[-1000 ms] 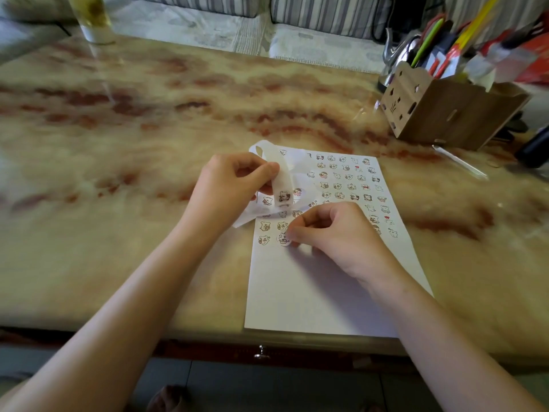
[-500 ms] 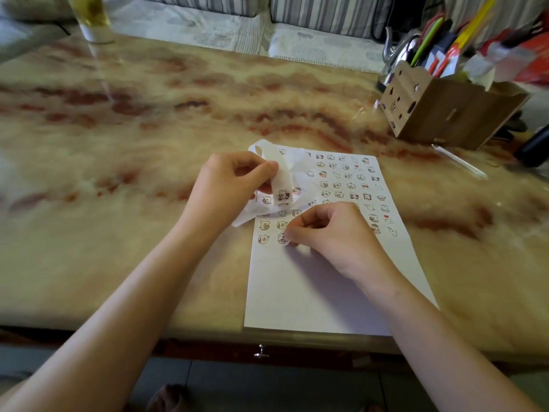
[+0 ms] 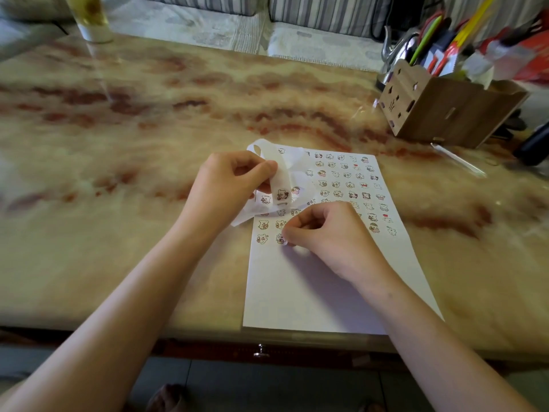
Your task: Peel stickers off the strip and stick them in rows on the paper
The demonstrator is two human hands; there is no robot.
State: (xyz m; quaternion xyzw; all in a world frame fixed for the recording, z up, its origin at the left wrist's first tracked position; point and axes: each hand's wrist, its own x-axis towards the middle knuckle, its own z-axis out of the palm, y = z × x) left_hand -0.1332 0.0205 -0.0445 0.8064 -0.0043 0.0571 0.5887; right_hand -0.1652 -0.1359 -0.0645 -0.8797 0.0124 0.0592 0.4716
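A white paper [image 3: 312, 295] lies on the marble table, its upper half filled with rows of several small cartoon stickers. My left hand [image 3: 228, 185] holds the curled white sticker strip [image 3: 280, 179] between thumb and fingers, just above the paper's upper left corner. One sticker shows on the strip's hanging end. My right hand [image 3: 329, 233] has its fingers curled, and their tips press a small sticker [image 3: 280, 239] onto the paper in the lowest row, second from the left. Another sticker [image 3: 262, 239] sits just left of it.
A wooden desk organiser [image 3: 445, 114] full of pens and scissors stands at the back right. A clear pen [image 3: 457, 159] lies in front of it. A drinking glass [image 3: 89, 19] stands at the far left. The table's front edge [image 3: 208, 334] runs just below the paper.
Almost nothing has moved. My right fingertips stay on the sticker in the lowest row, and my left hand keeps holding the strip in the same place.
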